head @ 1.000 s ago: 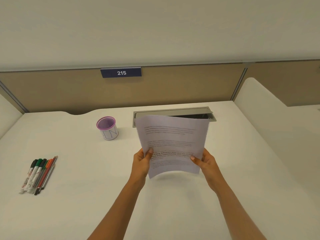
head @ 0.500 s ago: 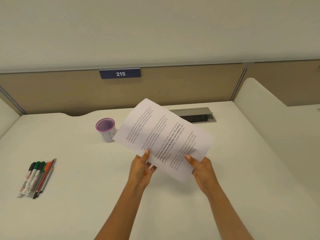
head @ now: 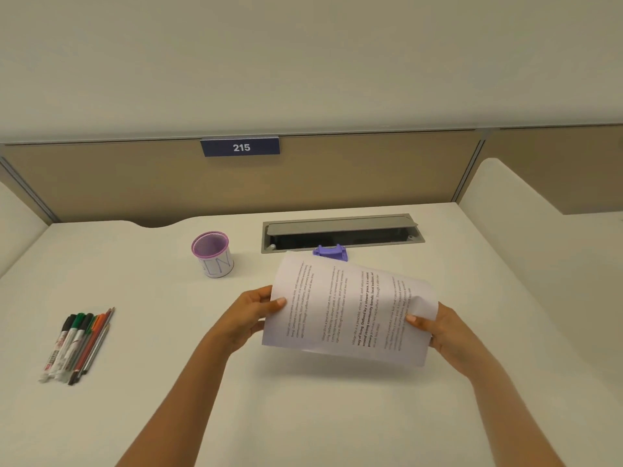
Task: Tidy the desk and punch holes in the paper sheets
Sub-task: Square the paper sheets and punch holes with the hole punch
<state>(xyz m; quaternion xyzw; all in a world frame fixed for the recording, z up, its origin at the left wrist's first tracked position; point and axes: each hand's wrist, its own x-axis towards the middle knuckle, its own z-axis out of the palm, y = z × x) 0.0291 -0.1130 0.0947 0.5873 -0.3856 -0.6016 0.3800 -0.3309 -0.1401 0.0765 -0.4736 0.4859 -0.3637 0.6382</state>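
Printed white paper sheets point(head: 350, 308) hover sideways above the middle of the white desk point(head: 303, 416), text lines running up and down. My left hand point(head: 251, 315) pinches their left edge, thumb on top. My right hand point(head: 441, 332) pinches the right edge the same way. Just behind the sheets' far edge a purple hole punch point(head: 332, 252) peeks out on the desk, mostly hidden by the paper.
A purple mesh pen cup point(head: 213, 253) stands at the back left of centre. Several markers and pencils point(head: 77, 343) lie in a bundle at the left. An open grey cable tray point(head: 342, 230) sits at the back, under the partition marked 215 point(head: 240, 147).
The sheets went from upright portrait to a sideways, flatter pose. My hands shifted to the short edges and spread apart. The purple hole punch came into sight behind the paper.
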